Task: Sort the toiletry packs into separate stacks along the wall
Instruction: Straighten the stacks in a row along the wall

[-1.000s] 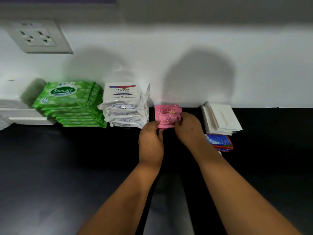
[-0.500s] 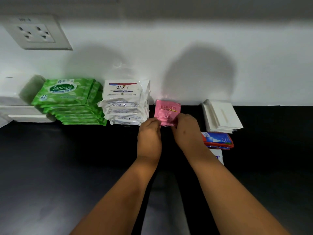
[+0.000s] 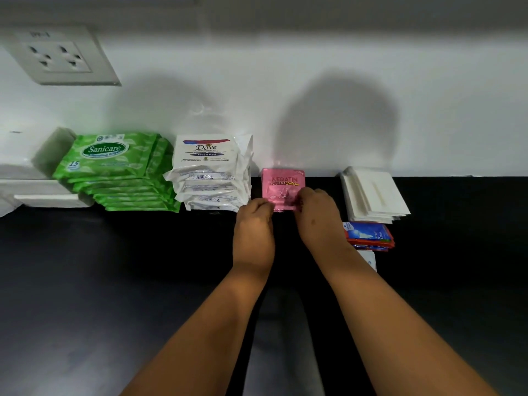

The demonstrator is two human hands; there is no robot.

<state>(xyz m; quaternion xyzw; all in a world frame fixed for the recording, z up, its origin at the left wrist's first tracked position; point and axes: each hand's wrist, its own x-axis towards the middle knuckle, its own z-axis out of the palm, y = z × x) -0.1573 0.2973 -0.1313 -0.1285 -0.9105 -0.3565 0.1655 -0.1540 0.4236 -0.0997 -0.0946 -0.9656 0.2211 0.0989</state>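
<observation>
Along the wall (image 3: 314, 52), left to right across mid-frame: Sanicare stack (image 3: 114, 172), Dove stack (image 3: 208, 172), Keratin sachets (image 3: 281, 184), flat packs (image 3: 374, 192), with the sachet pile (image 3: 368, 235) below those.

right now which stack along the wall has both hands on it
The pink Keratin sachets, between the white Dove stack and the plain white packets. Left hand and right hand pinch its near edge; no other stack is touched.

Black counter (image 3: 85, 281) fills lower frame, meeting the white wall at mid-height. Along the wall, left to right: white box (image 3: 43, 192) at far left edge; green Sanicare stack (image 3: 114, 172); white Dove stack (image 3: 208, 172) just beside it; pink Keratin sachets (image 3: 283, 184) at centre; white packs (image 3: 374, 192) right of centre. Blue-red sachets (image 3: 368, 235) lie just below the white packs.
</observation>
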